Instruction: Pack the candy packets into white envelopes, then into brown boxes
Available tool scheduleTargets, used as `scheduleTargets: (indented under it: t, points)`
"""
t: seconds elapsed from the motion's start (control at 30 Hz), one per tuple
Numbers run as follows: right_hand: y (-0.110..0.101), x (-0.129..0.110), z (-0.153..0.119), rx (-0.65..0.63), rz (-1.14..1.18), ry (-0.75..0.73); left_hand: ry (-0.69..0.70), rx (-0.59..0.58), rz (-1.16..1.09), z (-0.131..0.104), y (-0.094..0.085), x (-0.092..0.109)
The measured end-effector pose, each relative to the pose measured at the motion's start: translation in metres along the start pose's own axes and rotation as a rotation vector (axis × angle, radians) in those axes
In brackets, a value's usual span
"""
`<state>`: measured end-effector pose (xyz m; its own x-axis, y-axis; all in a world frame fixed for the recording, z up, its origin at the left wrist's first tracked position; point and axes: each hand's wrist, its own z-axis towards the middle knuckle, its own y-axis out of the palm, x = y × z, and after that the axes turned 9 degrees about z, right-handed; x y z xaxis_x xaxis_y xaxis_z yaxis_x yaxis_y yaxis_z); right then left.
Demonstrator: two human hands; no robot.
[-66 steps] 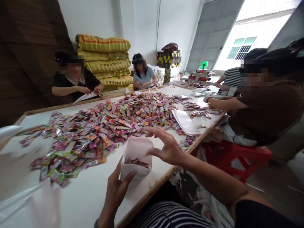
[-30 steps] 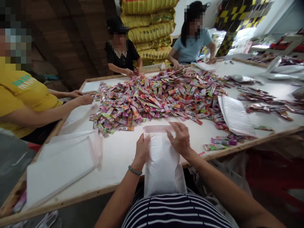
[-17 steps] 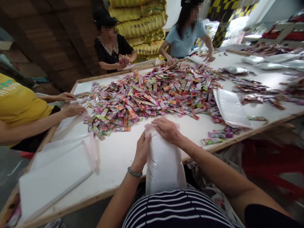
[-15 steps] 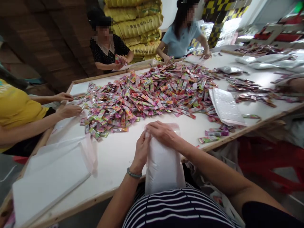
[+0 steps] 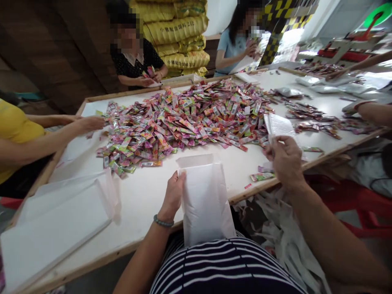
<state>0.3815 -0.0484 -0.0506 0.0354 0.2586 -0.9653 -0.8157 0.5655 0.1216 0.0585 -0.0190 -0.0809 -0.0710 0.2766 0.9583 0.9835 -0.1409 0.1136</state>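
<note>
Left hand (image 5: 173, 195) clamps its grip on the left edge of the white bag (image 5: 206, 196), which leans upright on the desk (image 5: 147, 192) edge against my body so it stays put. My right hand (image 5: 286, 161) is off at the stack of empty bags (image 5: 279, 124), fingers pinched on one beside the sachet pile (image 5: 183, 120).

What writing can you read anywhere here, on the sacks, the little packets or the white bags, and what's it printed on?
Yellow sacks: a line of dark characters ending in what looks like "212"; the characters are too blurred to read.
Small packets heaped on the table: print too small to read.
White bag held by the left hand: no text visible.
White bag by the right hand: no text visible.
</note>
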Motion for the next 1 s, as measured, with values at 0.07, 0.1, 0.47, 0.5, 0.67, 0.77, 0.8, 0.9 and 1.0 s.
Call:
scheduleTargets:
  t: [0.07, 0.1, 0.47, 0.5, 0.67, 0.77, 0.8, 0.9, 1.0]
  points:
    - [-0.032, 0.003, -0.010, -0.136, -0.361, 0.061, -0.023, -0.012, -0.028, 0.002, -0.007, -0.003]
    - [-0.036, 0.007, -0.018, -0.223, -0.492, 0.104, -0.037, -0.017, -0.033, 0.002, -0.010, -0.004]
    - [0.113, 0.071, -0.037, -0.757, 0.188, 0.762, -0.107, -0.029, 0.119, 0.028, -0.020, -0.003]
    - [0.115, 0.078, -0.033, -0.739, 0.150, 0.750, -0.100, 0.004, 0.158, 0.036, -0.024, -0.008]
    - [0.108, 0.101, -0.023, -0.797, -0.222, 0.450, 0.062, 0.120, 0.801, 0.057, -0.040, -0.029]
    - [0.107, 0.092, -0.022, -0.818, -0.440, 0.178, 0.307, 0.104, 1.131, 0.051, -0.041, -0.026]
    - [0.108, 0.086, -0.020, -0.830, -0.464, 0.132, 0.379, 0.090, 1.196, 0.048, -0.041, -0.022]
    - [0.111, 0.071, -0.016, -0.833, -0.480, 0.020, 0.542, 0.021, 1.358, 0.038, -0.041, -0.012]
    - [0.104, 0.063, -0.015, -0.849, -0.551, -0.233, 0.672, -0.050, 1.469, 0.029, -0.045, -0.006]
